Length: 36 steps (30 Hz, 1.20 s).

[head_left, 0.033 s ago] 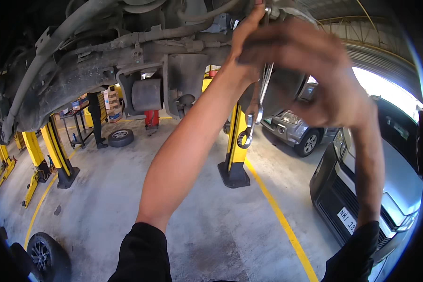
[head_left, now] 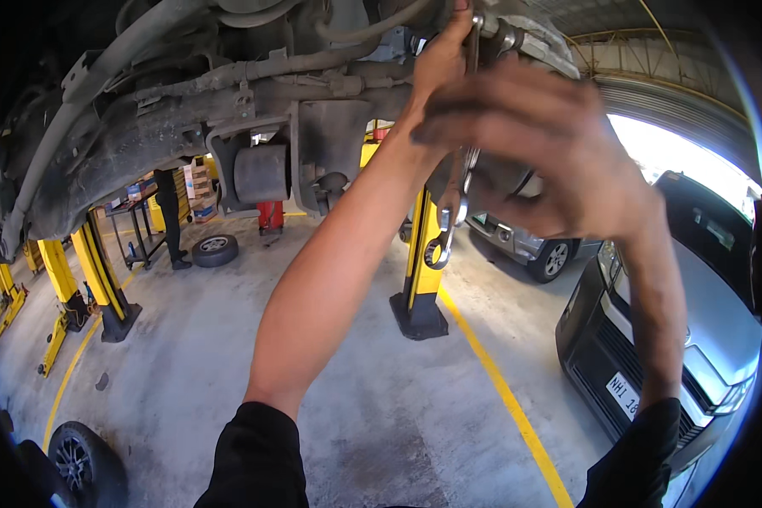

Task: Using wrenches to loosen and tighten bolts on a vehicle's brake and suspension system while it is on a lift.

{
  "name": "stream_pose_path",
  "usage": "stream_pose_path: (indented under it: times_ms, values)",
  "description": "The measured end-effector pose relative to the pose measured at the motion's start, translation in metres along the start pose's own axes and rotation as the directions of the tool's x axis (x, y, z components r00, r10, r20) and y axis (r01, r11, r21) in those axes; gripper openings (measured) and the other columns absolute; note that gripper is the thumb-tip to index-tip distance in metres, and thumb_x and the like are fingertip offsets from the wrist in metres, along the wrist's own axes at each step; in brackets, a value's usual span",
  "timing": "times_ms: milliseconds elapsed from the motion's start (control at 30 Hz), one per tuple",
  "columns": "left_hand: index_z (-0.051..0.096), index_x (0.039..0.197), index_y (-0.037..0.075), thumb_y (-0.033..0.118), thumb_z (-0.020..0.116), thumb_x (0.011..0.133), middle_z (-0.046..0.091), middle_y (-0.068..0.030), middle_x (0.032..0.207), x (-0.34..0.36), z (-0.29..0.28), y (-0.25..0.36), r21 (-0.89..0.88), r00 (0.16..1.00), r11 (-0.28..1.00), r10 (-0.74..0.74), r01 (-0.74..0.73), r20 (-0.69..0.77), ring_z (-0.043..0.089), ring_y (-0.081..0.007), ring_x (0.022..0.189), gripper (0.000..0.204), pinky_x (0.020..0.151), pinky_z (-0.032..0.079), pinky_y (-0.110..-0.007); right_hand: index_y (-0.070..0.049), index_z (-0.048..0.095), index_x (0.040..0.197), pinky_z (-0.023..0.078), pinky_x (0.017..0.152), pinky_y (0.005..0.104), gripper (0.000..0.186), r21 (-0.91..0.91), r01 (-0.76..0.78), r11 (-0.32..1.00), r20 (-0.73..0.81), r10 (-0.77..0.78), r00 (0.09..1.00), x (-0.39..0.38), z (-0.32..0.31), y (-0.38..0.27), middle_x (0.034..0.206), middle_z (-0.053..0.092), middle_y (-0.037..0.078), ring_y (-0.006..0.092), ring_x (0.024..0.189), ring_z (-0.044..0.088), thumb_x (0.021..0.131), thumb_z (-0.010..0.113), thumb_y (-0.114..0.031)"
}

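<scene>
My left hand (head_left: 443, 66) reaches up under a raised vehicle (head_left: 178, 118), closed near the top of a steel wrench (head_left: 472, 161). Its thumb points upward beside the wrench's upper end, by a bolt or fitting; its other fingers are largely hidden. What looks like a second, duller wrench (head_left: 454, 190) overlaps the first, and a ring end hangs lowest. In front of the wrenches, my right hand (head_left: 538, 140) is smeared by motion. Its fingers stretch leftward across them, with the thumb apart below; no grip on them shows.
Yellow lift posts (head_left: 421, 271) stand ahead and at left. A silver car (head_left: 516, 229) and a dark-fronted vehicle (head_left: 626, 339) are parked at right. Wheels (head_left: 216, 250) lie on the floor. Another person (head_left: 169, 212) stands by a black cart (head_left: 137, 224).
My right hand has moved slightly left, its fingers still stretched out. The left hand stays by the wrench's top, and the whole view has shifted a little.
</scene>
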<state>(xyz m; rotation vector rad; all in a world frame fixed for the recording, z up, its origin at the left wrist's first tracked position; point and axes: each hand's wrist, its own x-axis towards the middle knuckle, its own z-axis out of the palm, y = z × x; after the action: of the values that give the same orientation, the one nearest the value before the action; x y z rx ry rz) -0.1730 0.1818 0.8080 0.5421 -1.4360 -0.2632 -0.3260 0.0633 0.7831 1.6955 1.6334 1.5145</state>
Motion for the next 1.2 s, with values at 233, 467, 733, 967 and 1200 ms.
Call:
stream_pose_path:
  times_ms: [233, 467, 733, 967, 1200]
  values:
    - [0.060, 0.099, 0.005, 0.059, 0.037, 0.104, 0.061, -0.0086, 0.077, -0.019, 0.053, 0.004, 0.238, 0.955, 0.971, 0.054, 0.018, -0.292, 0.043, -0.0133, 0.053, 0.059, 0.046, 0.034, -0.027, -0.011, 0.061, 0.081, 0.055, 0.062, 0.0292, 0.017, -0.313, 0.149, 0.938, -0.007, -0.160, 0.987, -0.005, 0.020, -0.002, 0.081, 0.055, -0.001, 0.0167, 0.082, 0.059, 0.068, 0.071, -0.019]
    - [0.057, 0.098, 0.007, 0.061, 0.037, 0.101, 0.056, -0.0064, 0.074, -0.018, 0.039, 0.011, 0.079, 0.985, 0.992, -0.088, 0.101, -0.146, 0.037, -0.0125, 0.050, 0.058, 0.047, 0.030, -0.028, -0.010, 0.058, 0.081, 0.056, 0.060, 0.0301, 0.018, -0.274, 0.193, 0.942, -0.115, -0.232, 0.966, -0.004, 0.036, 0.000, 0.082, 0.052, 0.002, 0.0173, 0.083, 0.058, 0.069, 0.067, -0.019]
    - [0.059, 0.100, 0.007, 0.060, 0.034, 0.099, 0.056, -0.0066, 0.074, -0.018, 0.040, 0.015, 0.028, 0.994, 0.998, -0.046, 0.049, -0.095, 0.036, -0.0121, 0.052, 0.059, 0.045, 0.028, -0.028, -0.010, 0.058, 0.083, 0.056, 0.064, 0.0322, 0.024, -0.148, 0.238, 0.960, -0.184, -0.263, 0.947, -0.007, 0.036, 0.011, 0.083, 0.054, 0.002, 0.0212, 0.083, 0.058, 0.064, 0.073, -0.012]
    - [0.050, 0.099, 0.006, 0.055, 0.030, 0.102, 0.052, -0.0069, 0.073, -0.022, 0.051, 0.015, 0.138, 0.967, 0.990, 0.061, -0.027, -0.248, 0.033, -0.0101, 0.046, 0.053, 0.039, 0.022, -0.025, 0.001, 0.065, 0.088, 0.043, 0.053, 0.0295, 0.044, 0.520, -0.573, 0.634, -0.355, 0.770, 0.530, 0.072, -0.040, 0.038, 0.063, 0.056, 0.002, 0.0134, 0.053, 0.050, 0.104, 0.052, -0.038]
    - [0.049, 0.095, 0.006, 0.048, 0.030, 0.104, 0.052, -0.0058, 0.074, -0.020, 0.051, 0.006, 0.114, 0.983, 0.993, 0.052, -0.032, -0.176, 0.034, -0.0097, 0.049, 0.047, 0.040, 0.023, -0.024, 0.001, 0.062, 0.088, 0.047, 0.053, 0.0320, 0.035, 0.664, -0.551, 0.506, -0.019, 0.748, 0.664, 0.118, -0.053, 0.153, 0.074, 0.058, 0.006, 0.0163, 0.064, 0.055, 0.103, 0.052, -0.029]
